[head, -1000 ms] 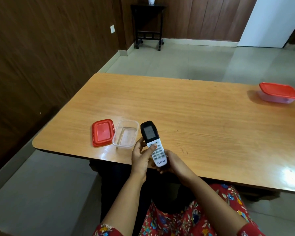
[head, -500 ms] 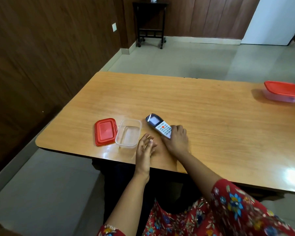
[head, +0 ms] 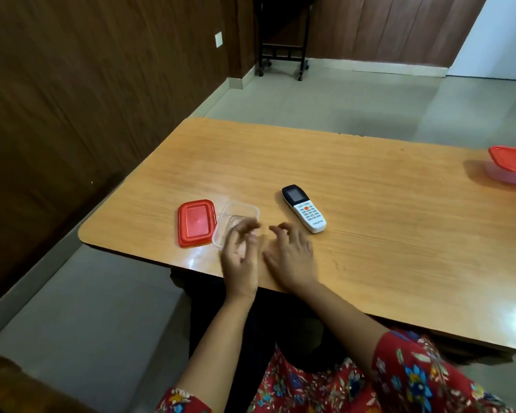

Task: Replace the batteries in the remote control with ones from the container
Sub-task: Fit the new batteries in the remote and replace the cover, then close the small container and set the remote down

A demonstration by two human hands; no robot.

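We're hovering both hands loose and empty, left hand blurry over the clear plastic container, black-and-white remote control lying face-up on the wooden table beside the right hand, so probably snapping the red plastic lid on next.

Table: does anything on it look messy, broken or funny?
Nothing is spilled or broken. The remote lies flat, buttons up. One small oddity: the clear container stands open, its red lid beside it, and what shows of it looks empty.
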